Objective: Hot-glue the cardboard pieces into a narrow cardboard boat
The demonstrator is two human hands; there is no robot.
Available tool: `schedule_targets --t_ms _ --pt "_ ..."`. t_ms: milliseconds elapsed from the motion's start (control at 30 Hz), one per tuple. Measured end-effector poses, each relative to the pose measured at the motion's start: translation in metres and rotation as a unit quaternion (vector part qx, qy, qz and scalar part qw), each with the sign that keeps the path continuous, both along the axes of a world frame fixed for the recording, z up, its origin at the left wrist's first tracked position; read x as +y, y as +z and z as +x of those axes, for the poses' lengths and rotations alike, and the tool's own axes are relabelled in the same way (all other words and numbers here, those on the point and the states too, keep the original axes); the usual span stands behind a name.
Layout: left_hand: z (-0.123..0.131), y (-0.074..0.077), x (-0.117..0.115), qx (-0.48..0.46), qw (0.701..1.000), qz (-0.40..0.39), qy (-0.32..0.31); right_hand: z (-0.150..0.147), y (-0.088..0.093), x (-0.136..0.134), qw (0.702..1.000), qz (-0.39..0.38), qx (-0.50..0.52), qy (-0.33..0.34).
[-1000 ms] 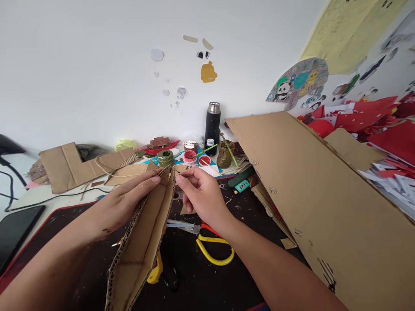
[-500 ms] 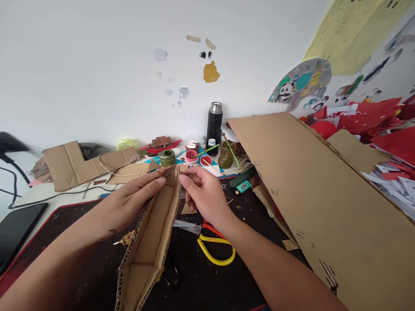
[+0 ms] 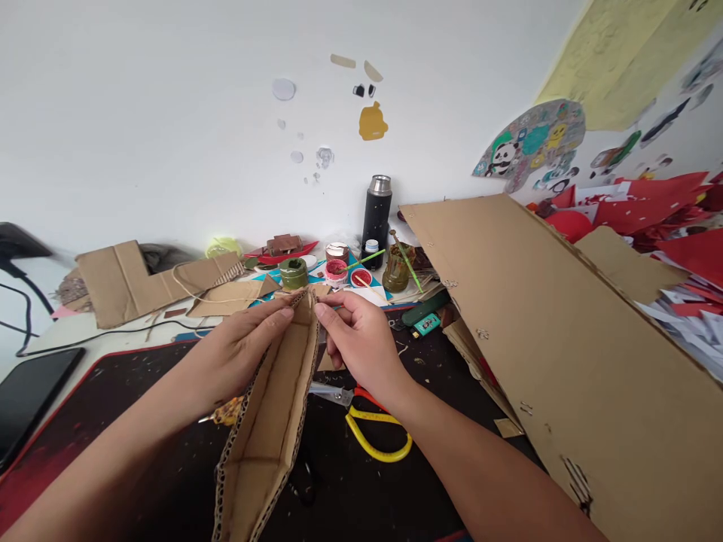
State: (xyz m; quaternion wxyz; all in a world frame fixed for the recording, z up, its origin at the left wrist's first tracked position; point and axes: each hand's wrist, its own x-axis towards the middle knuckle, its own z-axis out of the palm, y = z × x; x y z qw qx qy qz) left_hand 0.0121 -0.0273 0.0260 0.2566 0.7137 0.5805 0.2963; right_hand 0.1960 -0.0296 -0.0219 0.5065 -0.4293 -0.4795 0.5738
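A long, narrow cardboard piece with raised side walls and creased lines slants up from the bottom edge to a pointed far end. My left hand grips its left wall near that tip, thumb on the inner side. At the right side of the tip, my right hand pinches the wall between thumb and fingers. Scissors with yellow and red handles lie on the dark mat beneath, right of the cardboard.
Paint jars, a black bottle and brushes stand along the wall. A large cardboard sheet leans at the right. A phone lies left; a cable crosses behind the mat.
The near part of the cardboard piece has shifted slightly right in view. Both hands keep their hold near its tip, and the view has turned a little.
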Motion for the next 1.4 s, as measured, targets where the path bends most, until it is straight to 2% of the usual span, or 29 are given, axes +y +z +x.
schedule_targets --t_ms 100,267,400,533,1133,1400 --pt "0.002 -0.003 0.0 0.002 0.999 -0.021 -0.029 0.0 0.0 0.0 1.0 -0.002 0.001 -0.008" --pt "0.005 -0.001 -0.002 -0.012 1.0 -0.006 -0.012 -0.001 0.001 0.0 1.0 0.006 0.006 -0.02" --pt "0.009 0.0 -0.003 -0.054 0.998 -0.042 -0.009 0.0 0.001 -0.001 1.0 0.011 0.007 -0.021" --pt "0.011 -0.003 -0.003 -0.078 0.996 -0.041 -0.011 0.0 0.001 0.0 1.0 0.007 0.002 -0.024" --pt "0.021 -0.006 -0.006 -0.03 0.999 0.01 -0.018 -0.003 -0.002 0.001 1.0 -0.017 0.012 -0.007" --pt "0.023 -0.007 -0.007 -0.031 0.999 0.006 0.004 -0.002 0.001 0.0 1.0 -0.021 -0.003 -0.012"
